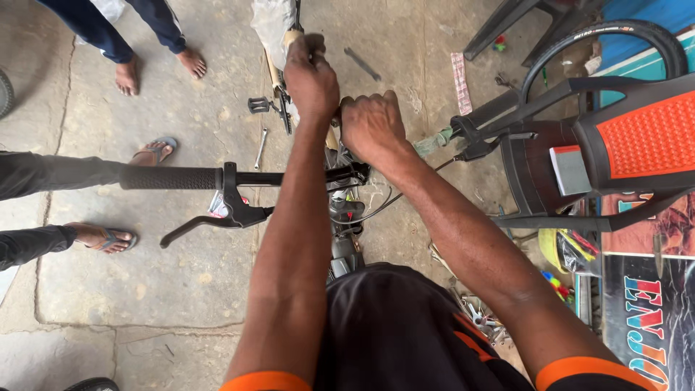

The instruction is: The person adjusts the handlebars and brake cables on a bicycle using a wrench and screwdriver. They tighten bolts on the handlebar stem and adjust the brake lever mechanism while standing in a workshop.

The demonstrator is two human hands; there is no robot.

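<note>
I look straight down on a bicycle's handlebar (pixel 289 177) with a black rubber grip (pixel 170 177) and a black brake lever (pixel 210 221) on its left end. My left hand (pixel 310 80) is closed around a small tool or part above the stem; what it holds is hidden by the fingers. My right hand (pixel 371 127) is a fist gripping the bar's middle, right beside the left hand. The right end of the bar, with a greenish grip (pixel 434 143), runs under a chair.
A dark plastic chair (pixel 579 145) with an orange mesh seat stands at the right, a tyre (pixel 608 32) behind it. A spanner (pixel 260 148) and a pedal (pixel 258 105) lie on the concrete floor. Other people's feet (pixel 156 152) stand left and top left. Loose parts (pixel 481 318) lie lower right.
</note>
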